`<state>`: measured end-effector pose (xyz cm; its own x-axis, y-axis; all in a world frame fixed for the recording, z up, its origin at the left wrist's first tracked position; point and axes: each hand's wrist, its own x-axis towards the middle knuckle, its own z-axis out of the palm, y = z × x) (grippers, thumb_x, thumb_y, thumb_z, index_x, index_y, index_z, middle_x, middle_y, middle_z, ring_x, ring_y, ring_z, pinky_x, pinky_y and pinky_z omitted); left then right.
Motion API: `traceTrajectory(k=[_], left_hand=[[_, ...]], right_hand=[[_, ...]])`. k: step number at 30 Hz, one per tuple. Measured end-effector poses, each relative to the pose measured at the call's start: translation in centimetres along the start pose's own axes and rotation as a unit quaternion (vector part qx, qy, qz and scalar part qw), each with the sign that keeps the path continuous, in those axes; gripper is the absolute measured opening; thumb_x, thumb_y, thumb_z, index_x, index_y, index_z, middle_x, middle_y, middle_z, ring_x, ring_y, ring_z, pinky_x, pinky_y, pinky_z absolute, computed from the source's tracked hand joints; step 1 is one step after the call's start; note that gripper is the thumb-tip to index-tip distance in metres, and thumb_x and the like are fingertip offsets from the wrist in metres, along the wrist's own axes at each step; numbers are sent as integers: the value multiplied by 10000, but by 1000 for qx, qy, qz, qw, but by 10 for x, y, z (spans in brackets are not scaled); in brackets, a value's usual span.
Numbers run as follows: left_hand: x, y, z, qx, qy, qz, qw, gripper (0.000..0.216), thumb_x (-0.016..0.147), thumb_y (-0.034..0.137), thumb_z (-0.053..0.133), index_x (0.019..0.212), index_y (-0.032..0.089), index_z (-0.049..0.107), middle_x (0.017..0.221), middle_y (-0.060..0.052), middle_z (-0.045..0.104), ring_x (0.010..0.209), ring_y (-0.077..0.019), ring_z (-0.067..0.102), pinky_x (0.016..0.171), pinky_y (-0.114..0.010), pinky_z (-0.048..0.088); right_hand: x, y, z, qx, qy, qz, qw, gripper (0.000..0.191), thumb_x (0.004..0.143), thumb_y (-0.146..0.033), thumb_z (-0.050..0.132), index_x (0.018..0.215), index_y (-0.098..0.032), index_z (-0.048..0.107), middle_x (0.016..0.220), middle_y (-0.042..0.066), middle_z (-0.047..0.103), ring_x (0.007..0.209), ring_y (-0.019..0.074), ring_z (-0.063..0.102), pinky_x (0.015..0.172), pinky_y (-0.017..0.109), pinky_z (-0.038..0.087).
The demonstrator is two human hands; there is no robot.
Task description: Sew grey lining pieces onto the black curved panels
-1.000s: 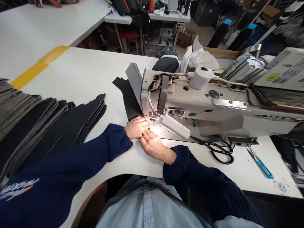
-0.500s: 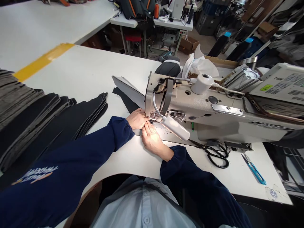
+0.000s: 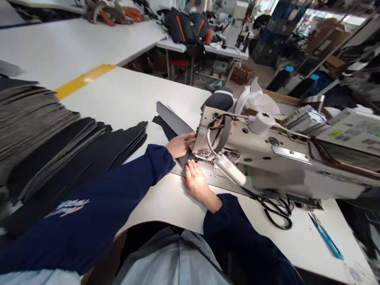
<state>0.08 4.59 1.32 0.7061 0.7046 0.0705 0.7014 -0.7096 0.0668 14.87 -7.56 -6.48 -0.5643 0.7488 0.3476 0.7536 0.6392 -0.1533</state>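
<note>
The dark fabric piece (image 3: 185, 159) lies at the needle area of the sewing machine (image 3: 258, 138). My left hand (image 3: 179, 145) grips the fabric at its far left side, fingers bent and partly behind the machine head. Flat on the near edge of the fabric and the machine bed rests my right hand (image 3: 196, 181), its fingers stretched out side by side. Beyond my left hand, a grey panel (image 3: 175, 120) stands tilted over a black strip (image 3: 164, 126) of the material. The needle and presser foot are hidden by the lamp (image 3: 229, 168) and machine head.
Stacked dark fabric pieces (image 3: 89, 158) lie on the left of the table. Right of my right hand are black scissors (image 3: 277, 211) and blue thread snips (image 3: 328, 237). A yellow tape strip (image 3: 86, 80) crosses the tabletop, and white material (image 3: 258, 101) sits behind the machine.
My left hand has shifted away from my right hand, to the far side of the fabric, exposing dark material between them. The camera view has tilted up and turned left.
</note>
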Motion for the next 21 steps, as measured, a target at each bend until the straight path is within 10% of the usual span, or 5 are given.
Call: traceTrajectory(k=[9,16,21], left_hand=[[21,3,-31,61,-29,-132,989,269,966,180,432,1046,115,680,1099,-143,650,1044,-229,585,777,-289,480],[-24,22,-57,65,-23,-164,984,256,946,111,444,981,119,697,1004,-149,678,963,-219,611,667,-291,446],[-102,5,-140,103,21,-227,968,232,928,66,466,921,89,696,992,-162,689,993,-219,612,744,-319,458]], right_hand=[[-8,11,-7,-14,148,-50,988,258,938,-194,434,1128,-115,590,1123,190,672,1091,285,624,932,464,492],[-11,-44,-28,96,105,-195,970,283,910,-66,409,1118,-137,589,1077,150,673,1008,249,624,834,414,539],[21,-81,-5,116,64,-248,960,317,932,-96,437,1215,-94,577,1229,206,615,1176,290,569,930,454,528]])
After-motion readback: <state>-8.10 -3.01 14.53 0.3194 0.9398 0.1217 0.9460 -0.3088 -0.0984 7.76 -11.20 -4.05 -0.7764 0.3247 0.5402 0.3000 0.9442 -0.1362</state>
